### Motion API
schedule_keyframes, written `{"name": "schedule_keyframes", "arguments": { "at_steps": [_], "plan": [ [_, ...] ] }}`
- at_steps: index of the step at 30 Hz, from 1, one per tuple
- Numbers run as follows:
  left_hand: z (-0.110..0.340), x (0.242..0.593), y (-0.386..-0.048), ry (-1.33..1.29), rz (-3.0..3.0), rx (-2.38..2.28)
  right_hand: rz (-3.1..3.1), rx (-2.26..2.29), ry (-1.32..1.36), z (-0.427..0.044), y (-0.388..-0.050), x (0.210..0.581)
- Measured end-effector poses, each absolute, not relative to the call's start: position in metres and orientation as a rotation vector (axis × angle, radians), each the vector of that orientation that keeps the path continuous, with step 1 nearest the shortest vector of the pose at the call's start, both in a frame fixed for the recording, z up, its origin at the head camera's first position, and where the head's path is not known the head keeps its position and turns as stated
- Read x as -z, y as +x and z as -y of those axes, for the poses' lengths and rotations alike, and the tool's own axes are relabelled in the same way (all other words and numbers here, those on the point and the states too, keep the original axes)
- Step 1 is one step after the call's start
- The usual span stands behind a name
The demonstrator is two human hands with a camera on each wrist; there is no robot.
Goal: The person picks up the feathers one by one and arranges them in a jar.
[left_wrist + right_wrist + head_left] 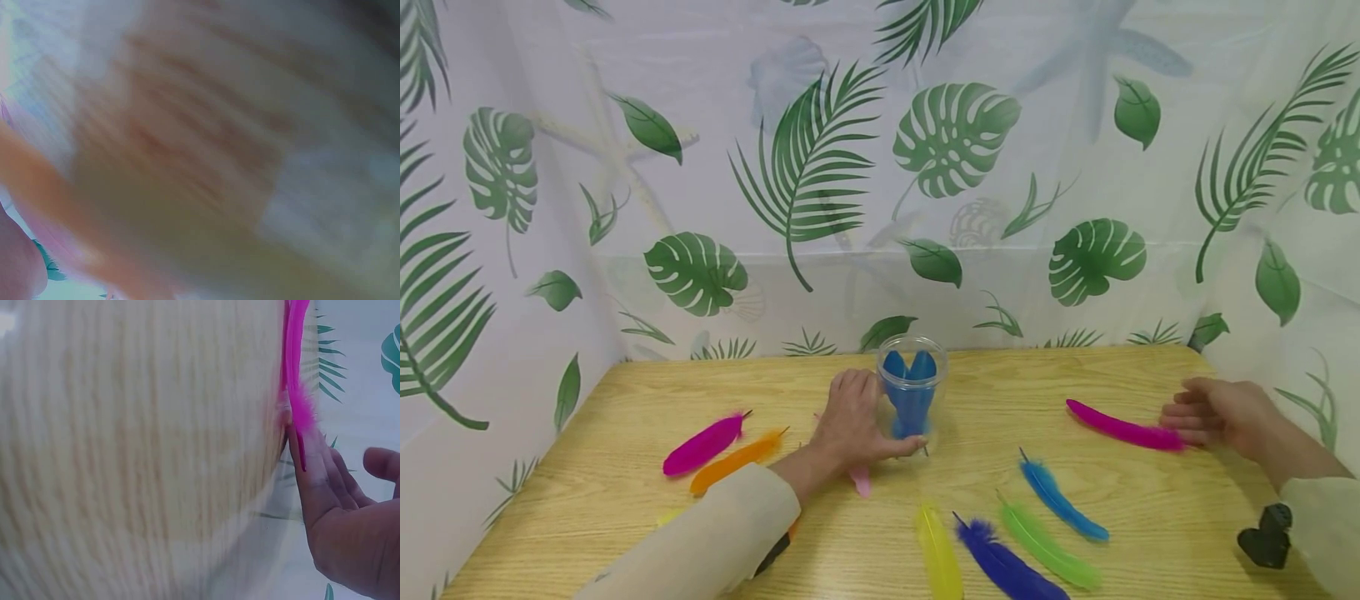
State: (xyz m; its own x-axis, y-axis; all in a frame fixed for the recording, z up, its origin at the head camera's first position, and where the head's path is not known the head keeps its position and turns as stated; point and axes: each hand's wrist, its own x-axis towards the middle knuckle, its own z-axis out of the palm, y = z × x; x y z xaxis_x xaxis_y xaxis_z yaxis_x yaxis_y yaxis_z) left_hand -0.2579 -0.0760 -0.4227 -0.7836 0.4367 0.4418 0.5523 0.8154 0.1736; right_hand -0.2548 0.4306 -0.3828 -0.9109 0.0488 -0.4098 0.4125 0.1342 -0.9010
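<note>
My left hand (pixel 852 427) holds a clear plastic cup (pixel 912 340) from its left side, the thumb across the front near the base. Blue feathers (pixel 912 400) stand inside the cup, two rounded tips near the rim. A light pink feather (pixel 861 482) pokes out from beneath that hand. On the right, a magenta feather (pixel 1123 427) lies by my right hand (pixel 1223 417), its fluffy end at the fingers. The right wrist view has its quill against the extended fingers (pixel 322 481), with the thumb apart. The left wrist view is mostly blurred.
Front right lie a yellow feather (pixel 938 554), a dark blue feather (pixel 1006 565), a green feather (pixel 1048 547) and a light blue feather (pixel 1062 502). Left are another magenta feather (pixel 703 447) and an orange feather (pixel 735 463). A leaf-patterned curtain (pixel 850 308) borders the wooden table (pixel 992 379).
</note>
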Motion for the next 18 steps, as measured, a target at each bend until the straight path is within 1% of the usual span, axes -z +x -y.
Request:
{"name": "schedule_keyframes", "arguments": {
  "at_steps": [6,18],
  "plan": [
    [0.076,0.423,-0.258,-0.733,2.628,0.434,-2.207,1.612,0.416,-0.426,-0.256,0.381],
    [0.076,0.424,-0.259,-0.742,2.620,0.432,-2.213,1.498,0.359,-0.413,-0.262,0.385]
  ]
}}
